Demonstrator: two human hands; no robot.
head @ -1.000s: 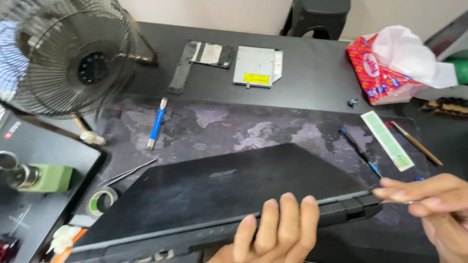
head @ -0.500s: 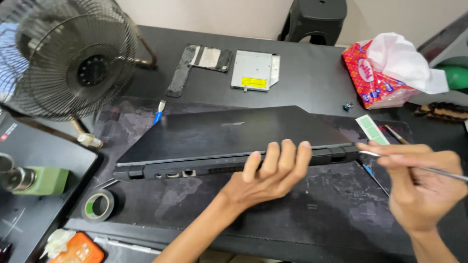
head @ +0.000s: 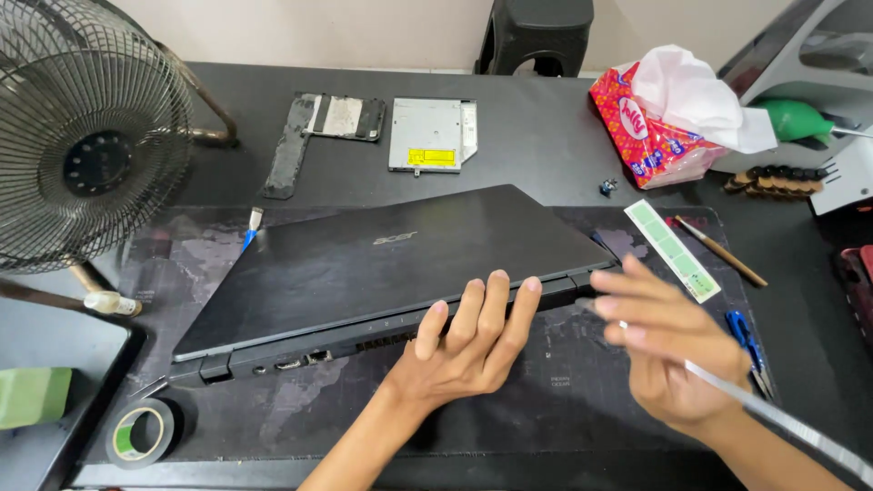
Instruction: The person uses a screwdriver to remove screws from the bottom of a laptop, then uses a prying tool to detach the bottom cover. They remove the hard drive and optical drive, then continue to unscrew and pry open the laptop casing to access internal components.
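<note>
While the laptop (head: pixel 382 264) has swung leftward, left hand (head: pixel 468 341) flat on its edge, right hand (head: pixel 673 350) blurred, seemingly pinching tweezers (head: pixel 773 418).

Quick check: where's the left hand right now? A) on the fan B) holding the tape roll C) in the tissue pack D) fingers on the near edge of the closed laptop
D: the left hand lies with its fingers spread on the near edge of the closed black laptop, away from the fan, the tape roll and the tissue pack.
</note>
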